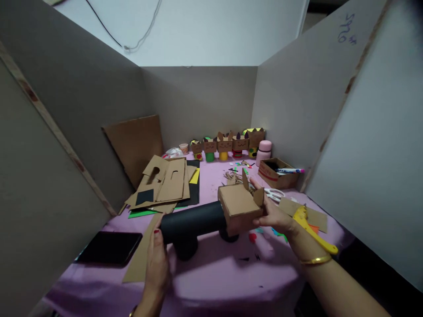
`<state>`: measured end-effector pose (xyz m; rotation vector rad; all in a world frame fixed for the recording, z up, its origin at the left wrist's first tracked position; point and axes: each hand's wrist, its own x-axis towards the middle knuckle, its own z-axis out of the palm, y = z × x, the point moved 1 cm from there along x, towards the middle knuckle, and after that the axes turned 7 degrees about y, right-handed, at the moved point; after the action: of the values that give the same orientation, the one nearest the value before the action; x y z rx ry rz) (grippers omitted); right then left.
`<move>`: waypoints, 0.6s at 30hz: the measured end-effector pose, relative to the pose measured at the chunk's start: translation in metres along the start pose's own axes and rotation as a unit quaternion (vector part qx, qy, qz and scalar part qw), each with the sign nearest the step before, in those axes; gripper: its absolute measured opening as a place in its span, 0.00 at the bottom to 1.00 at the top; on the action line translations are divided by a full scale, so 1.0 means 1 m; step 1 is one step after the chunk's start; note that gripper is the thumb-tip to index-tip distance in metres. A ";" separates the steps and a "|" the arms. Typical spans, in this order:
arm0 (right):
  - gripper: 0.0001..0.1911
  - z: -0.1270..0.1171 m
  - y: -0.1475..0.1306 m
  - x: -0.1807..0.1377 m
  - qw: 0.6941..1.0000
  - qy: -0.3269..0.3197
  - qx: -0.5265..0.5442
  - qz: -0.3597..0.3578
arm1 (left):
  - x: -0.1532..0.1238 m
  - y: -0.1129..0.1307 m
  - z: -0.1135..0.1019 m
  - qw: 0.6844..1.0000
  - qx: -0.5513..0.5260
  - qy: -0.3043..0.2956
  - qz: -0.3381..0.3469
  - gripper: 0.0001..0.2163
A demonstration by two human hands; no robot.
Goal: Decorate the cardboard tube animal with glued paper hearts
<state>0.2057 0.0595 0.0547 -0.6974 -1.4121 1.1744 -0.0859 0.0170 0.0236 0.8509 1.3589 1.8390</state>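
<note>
A craft animal lies across the middle, its body a black paper tube (pixel 194 220) on short black tube legs (pixel 185 248). At its right end sits a brown cardboard box head (pixel 238 204) with pointed cardboard ears (pixel 258 197). My left hand (pixel 157 257) grips the tube's left end, thumb on the near side and the other fingers mostly hidden behind. Around the box head's right side, my right hand (pixel 276 215) is closed, with fingers behind the ears and below.
Cardboard sheets (pixel 170 180) and a phone (pixel 110 248) lie left. Several box-headed figures (pixel 225 145) stand at the back. Right are a pink bottle (pixel 263 154), a box of pens (pixel 276 176), white scissors (pixel 275 193) and a yellow cutter (pixel 313 231). Grey partitions enclose the table.
</note>
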 end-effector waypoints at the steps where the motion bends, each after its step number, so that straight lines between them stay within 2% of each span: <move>1: 0.61 -0.001 0.001 0.000 1.000 -0.004 0.000 0.011 | 0.001 0.000 0.001 1.000 0.003 0.000 -0.005 0.25; 7: 0.59 0.001 0.002 -0.005 1.000 -0.001 -0.015 0.025 | -0.004 0.000 0.002 0.998 -0.036 -0.004 -0.057 0.25; 9: 0.59 0.001 0.000 -0.007 1.000 0.006 -0.020 0.019 | -0.004 0.001 0.000 0.998 -0.031 -0.006 -0.055 0.26; 11: 0.57 -0.001 -0.001 -0.010 0.999 0.028 -0.033 0.001 | -0.002 0.002 -0.003 1.000 0.005 -0.012 -0.025 0.26; 14: 0.52 -0.011 -0.003 -0.022 0.992 0.103 -0.068 -0.029 | 0.003 0.003 -0.007 0.993 0.109 -0.004 0.042 0.27; 16: 0.45 -0.021 -0.003 -0.036 0.976 0.183 -0.104 -0.051 | 0.004 0.005 -0.007 0.986 0.156 0.005 0.051 0.28; 18: 0.36 -0.029 -0.001 -0.054 0.947 0.270 -0.160 -0.063 | 0.002 0.009 -0.004 0.989 0.141 0.000 0.037 0.27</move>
<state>0.2448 0.0179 0.0328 -1.0483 -1.1589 0.5866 -0.0920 0.0149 0.0319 1.0570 1.6321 1.7261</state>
